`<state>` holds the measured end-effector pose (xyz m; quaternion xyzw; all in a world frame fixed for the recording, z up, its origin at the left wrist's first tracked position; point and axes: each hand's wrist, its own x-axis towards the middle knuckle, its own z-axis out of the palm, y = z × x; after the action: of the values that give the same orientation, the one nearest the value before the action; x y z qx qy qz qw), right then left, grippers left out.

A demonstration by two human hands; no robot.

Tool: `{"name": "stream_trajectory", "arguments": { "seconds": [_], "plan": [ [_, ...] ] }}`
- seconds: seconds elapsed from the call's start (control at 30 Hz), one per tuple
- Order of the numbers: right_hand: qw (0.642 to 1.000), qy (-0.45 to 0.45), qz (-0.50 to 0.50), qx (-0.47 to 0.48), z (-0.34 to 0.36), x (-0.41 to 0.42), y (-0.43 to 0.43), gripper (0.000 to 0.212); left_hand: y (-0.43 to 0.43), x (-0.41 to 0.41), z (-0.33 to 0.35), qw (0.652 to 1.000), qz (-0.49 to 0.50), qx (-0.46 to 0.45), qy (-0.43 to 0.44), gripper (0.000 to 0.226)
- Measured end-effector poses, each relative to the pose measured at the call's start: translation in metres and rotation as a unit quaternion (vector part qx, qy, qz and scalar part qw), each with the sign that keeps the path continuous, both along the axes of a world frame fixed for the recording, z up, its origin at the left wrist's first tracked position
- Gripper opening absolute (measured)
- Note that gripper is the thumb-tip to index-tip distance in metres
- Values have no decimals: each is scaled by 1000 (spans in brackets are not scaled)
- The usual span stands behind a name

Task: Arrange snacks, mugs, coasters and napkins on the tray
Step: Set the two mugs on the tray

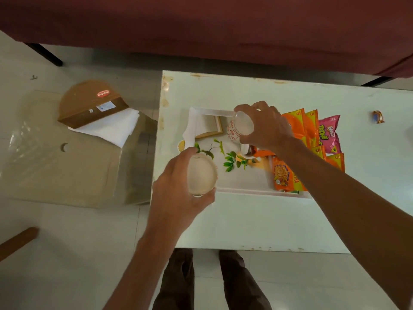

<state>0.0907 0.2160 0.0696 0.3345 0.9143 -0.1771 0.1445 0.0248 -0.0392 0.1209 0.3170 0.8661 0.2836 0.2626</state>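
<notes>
A white table (245, 220) is standing on a pale tiled floor (78, 242), with a maroon piece of furniture (201, 25) lying beyond it. A white leaf-printed tray (243, 189) is resting on the table's left half.

The left hand (176, 186) is grasping a cream mug (201, 173), fingers curling round its side, over the tray's near left corner. The right hand (268, 128) is gripping a patterned mug (240, 128) by its side, tilted, over the far part of the tray. A third mug (245, 151) is showing partly beneath the right hand, inside the tray.

Folded white napkins (193, 124) are lying in the far left corner of the tray, with a wood-edged coaster (212, 128) just beside them. An orange snack packet (283, 175) is lying at the tray's right end. More orange packets (312, 124) and a pink packet (330, 135) are fanning out at the right edge.

A small ornament (378, 117) is sitting on the table, well apart to the right. A cardboard box (67, 166) is lying on the floor to the left. The person's trousered legs (178, 283) are showing below the table edge
</notes>
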Motion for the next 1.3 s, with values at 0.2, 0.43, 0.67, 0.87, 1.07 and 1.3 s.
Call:
{"name": "stream_trajectory", "arguments": {
  "seconds": [0.2, 0.43, 0.67, 0.87, 1.07, 1.3],
  "plan": [
    [999, -28, 36, -6, 0, -6, 12, 81, 32, 20, -16, 1000, -25, -6, -17, 92],
    [998, 29, -20, -53, 2, 11, 20, 97, 61, 44, -36, 999, 0, -21, -34, 90],
    [956, 206, -188, -91, 31, 68, 6, 46, 85, 63, -50, 996, 44, -55, -47, 89],
    [953, 139, -133, -233, 17, 112, -30, 65, 101, 77, -54, 993, 105, -46, -32, 86],
    [966, 143, -79, -198, -25, 120, -49, 82, 108, 81, -58, 993, 94, -71, -5, 89],
    [961, 190, -74, -189, -38, 121, -55, 79, 113, 80, -64, 993, 62, -100, -17, 88]
  ]
}}
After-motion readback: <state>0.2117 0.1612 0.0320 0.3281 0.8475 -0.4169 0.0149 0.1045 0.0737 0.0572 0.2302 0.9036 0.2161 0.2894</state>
